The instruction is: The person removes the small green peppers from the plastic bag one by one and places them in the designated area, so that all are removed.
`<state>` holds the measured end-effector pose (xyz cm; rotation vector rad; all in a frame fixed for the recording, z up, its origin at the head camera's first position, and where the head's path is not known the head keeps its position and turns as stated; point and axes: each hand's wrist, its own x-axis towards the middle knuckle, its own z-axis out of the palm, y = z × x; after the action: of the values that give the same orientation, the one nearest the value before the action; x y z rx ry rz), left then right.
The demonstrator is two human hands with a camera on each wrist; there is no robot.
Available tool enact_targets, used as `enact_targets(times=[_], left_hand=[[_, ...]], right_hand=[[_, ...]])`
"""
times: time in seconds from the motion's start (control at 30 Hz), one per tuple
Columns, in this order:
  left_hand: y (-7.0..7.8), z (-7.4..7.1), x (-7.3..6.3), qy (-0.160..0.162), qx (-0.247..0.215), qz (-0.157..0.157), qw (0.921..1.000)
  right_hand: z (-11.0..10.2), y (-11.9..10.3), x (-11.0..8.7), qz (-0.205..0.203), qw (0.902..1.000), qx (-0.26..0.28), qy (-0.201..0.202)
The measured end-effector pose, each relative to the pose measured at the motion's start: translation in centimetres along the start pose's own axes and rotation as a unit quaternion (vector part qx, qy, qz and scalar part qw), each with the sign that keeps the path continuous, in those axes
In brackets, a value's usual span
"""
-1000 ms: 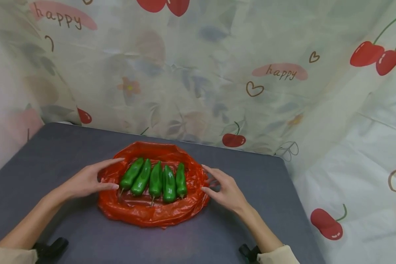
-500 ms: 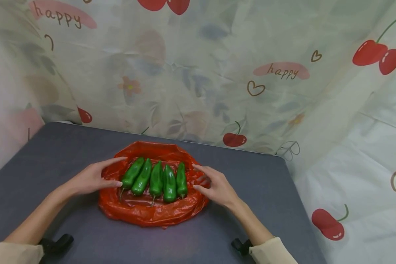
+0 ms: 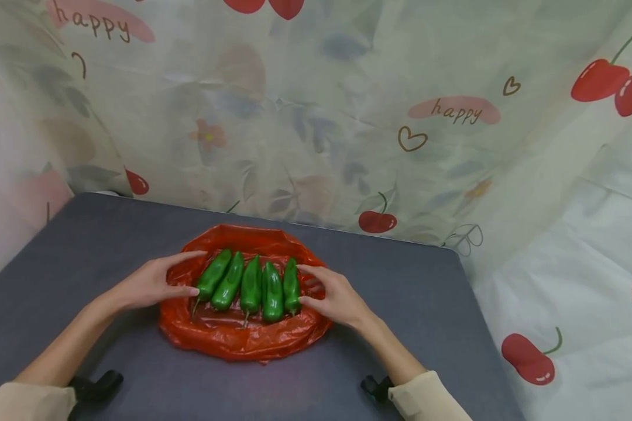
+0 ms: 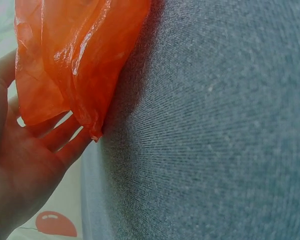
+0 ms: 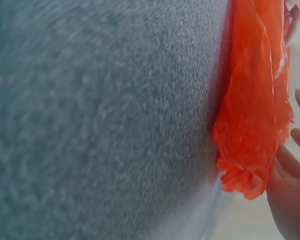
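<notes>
Several green peppers (image 3: 250,286) lie side by side in a red plastic bag (image 3: 226,346), its edge rolled out in a ring on the table. From the left, my left hand (image 3: 146,283) reaches over the bag's rim, fingers extended and thumb tip right at the leftmost pepper (image 3: 213,275). My right hand (image 3: 339,297) mirrors it, with fingertips and thumb close beside the rightmost pepper (image 3: 291,286). In the left wrist view the bag's side (image 4: 80,55) hides some of the fingertips. Crumpled bag film (image 5: 255,100) stands beside the right hand's spread fingers in the right wrist view.
A dark grey table (image 3: 411,280) bears the bag. Behind it hangs a pale curtain (image 3: 316,117) printed with cherries and hearts, which continues along the right side. Black straps (image 3: 102,386) are on both wrists, near the cream sleeves.
My right hand has moved left, from the bag's outer edge to beside the rightmost pepper. The left hand has shifted slightly right, to the leftmost pepper. The peppers stay in place.
</notes>
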<state>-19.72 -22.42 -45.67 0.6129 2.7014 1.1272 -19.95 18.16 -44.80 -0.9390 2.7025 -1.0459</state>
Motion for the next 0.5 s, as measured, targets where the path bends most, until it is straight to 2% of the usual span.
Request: enact_targets(times=[0.3, 0.5], left_hand=[[-0.1, 0.2, 0.1, 0.004, 0.003, 0.003, 1.0], [-0.3, 0.3, 0.1, 0.004, 0.0, -0.008, 1.0]], right_hand=[[0.9, -0.1, 0.6, 0.031, 0.9991, -0.005, -0.027], [1.2, -0.5, 1.0, 0.051, 0.9976, -0.021, -0.043]])
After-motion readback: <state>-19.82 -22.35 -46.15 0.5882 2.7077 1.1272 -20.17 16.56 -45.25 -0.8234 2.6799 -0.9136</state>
